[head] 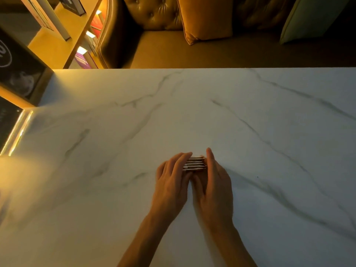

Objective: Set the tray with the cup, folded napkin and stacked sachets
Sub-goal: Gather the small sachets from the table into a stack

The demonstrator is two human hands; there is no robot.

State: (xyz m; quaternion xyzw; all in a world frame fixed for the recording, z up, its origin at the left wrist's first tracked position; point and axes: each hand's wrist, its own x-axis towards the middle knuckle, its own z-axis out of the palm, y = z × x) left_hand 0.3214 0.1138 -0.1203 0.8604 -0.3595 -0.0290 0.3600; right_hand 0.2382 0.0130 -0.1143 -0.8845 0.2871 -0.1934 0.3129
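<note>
Both bare forearms reach in from the near edge of the marble table point(250, 116), and between the hands stands a small stack of sachets point(194, 164), edges up, on the tabletop near the middle. On one side the left hand point(171, 182) presses its flat fingers against the stack; on the other the right hand point(213, 184) does the same, fingers straight and together, so the sachets are squeezed between the two palms. Beyond the far table edge sits a tufted leather sofa point(154, 18) with an orange cushion point(206, 18).
</note>
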